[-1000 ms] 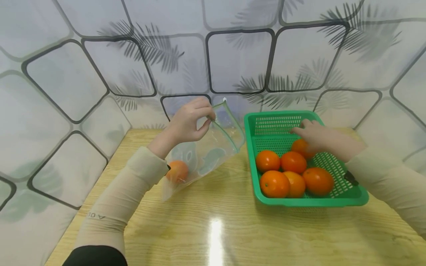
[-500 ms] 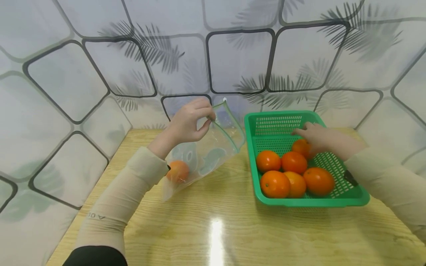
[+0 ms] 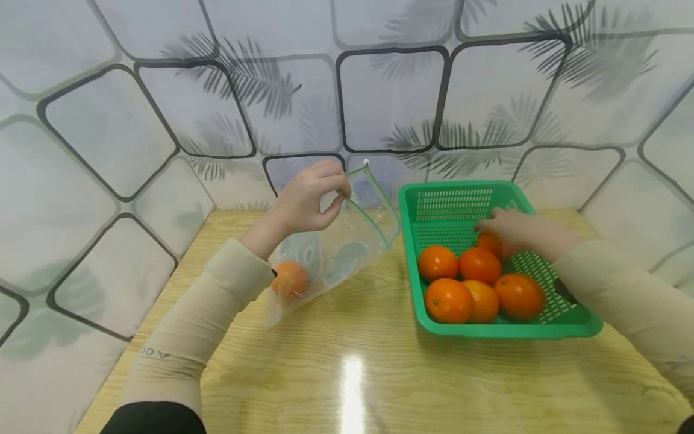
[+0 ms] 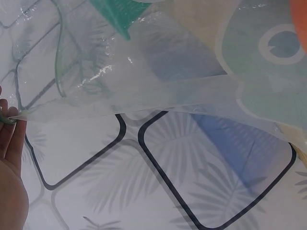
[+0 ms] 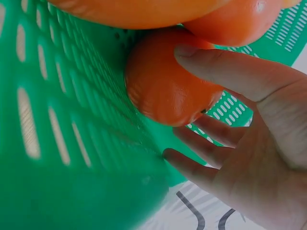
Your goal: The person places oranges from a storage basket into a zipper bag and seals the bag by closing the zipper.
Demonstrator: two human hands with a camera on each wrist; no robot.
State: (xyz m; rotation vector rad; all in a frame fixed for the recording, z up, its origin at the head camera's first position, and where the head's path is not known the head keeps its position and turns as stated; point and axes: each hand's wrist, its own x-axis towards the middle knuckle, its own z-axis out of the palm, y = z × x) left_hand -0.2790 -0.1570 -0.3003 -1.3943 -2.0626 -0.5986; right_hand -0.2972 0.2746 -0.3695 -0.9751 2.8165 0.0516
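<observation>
My left hand (image 3: 313,196) pinches the rim of a clear zip bag (image 3: 347,241) with a green closure strip, in the head view. The bag's mouth gapes to the right, and one orange (image 3: 290,279) lies at its bottom. In the left wrist view, the fingers (image 4: 14,139) hold the bag's edge. My right hand (image 3: 517,232) is inside the green basket (image 3: 501,330), round the orange (image 3: 490,242) at the back. The right wrist view shows the thumb on top of that orange (image 5: 165,79), with the other fingers curled along its side.
Several more oranges (image 3: 479,266) sit in the basket's front and left part. The basket stands on the right of a wooden table (image 3: 303,374). A patterned covering (image 3: 390,102) rises behind and at the sides.
My right hand has come down slightly and closed in round the back orange. The left hand and the bag hold the same place.
</observation>
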